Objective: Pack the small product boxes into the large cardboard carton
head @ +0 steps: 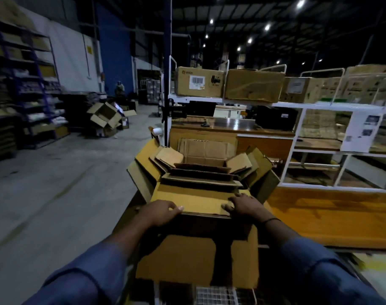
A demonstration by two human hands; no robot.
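The carton (143, 164) stands open directly ahead, just beside the wooden table (341, 216). The left hand (163, 211) grips the near flap (201, 201), thumb on top. The right hand (245, 205) rests on the flap's right end with fingers bent; whether it grips cannot be told.

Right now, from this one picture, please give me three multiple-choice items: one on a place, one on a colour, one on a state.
1. Where does the barcode-labelled carton stand? A) floor B) white shelf C) chair
2. What colour are the sleeves? A) red B) blue C) white
3. How is the carton that the left hand and right hand touch? A) taped shut B) crushed flat C) flaps open

1 B: it sits up on the rack.
2 B: both forearms wear blue.
3 C: its flaps spread outward.
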